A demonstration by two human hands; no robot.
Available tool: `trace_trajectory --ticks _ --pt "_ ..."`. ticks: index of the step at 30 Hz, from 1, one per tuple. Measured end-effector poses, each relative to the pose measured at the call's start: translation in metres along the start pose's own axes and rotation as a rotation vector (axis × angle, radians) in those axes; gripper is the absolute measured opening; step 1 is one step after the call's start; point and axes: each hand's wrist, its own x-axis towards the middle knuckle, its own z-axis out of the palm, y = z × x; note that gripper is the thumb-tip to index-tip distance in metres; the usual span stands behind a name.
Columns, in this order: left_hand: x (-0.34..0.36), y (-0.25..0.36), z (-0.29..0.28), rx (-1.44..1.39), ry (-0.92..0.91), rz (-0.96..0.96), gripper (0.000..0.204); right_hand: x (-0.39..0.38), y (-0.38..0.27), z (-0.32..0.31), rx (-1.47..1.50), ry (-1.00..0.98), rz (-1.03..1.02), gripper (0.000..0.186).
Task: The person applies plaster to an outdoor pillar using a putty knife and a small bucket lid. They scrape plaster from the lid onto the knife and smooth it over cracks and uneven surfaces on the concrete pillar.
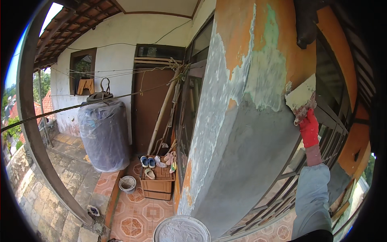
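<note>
Gripping a broad, pale, paste-smeared scraper (303, 96) in the red-gloved right hand (309, 128), angling it upward at the edge of a patchy orange-and-grey pillar (258, 129) just left of that hand; cannot tell the out-of-view left hand's state.

No texts, labels, brands, numbers or signs can be read in any part of the frame.

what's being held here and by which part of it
The red-gloved right hand holds a wide, flat scraper by its lower, plaster-smeared end; no separate handle can be made out. The left hand is out of view.
</note>
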Motion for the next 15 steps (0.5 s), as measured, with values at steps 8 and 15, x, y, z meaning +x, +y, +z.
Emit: trace_trajectory --ticks 8,15 --pt "-0.055 0.083 0.039 0.000 0.053 0.145 0.039 0.037 -0.042 -0.048 0.023 -0.150 0.049 0.033" --pt "-0.078 0.107 0.031 -0.078 -0.040 0.242 0.024 0.029 -0.096 -0.036 0.076 -0.120 -0.076 0.033"
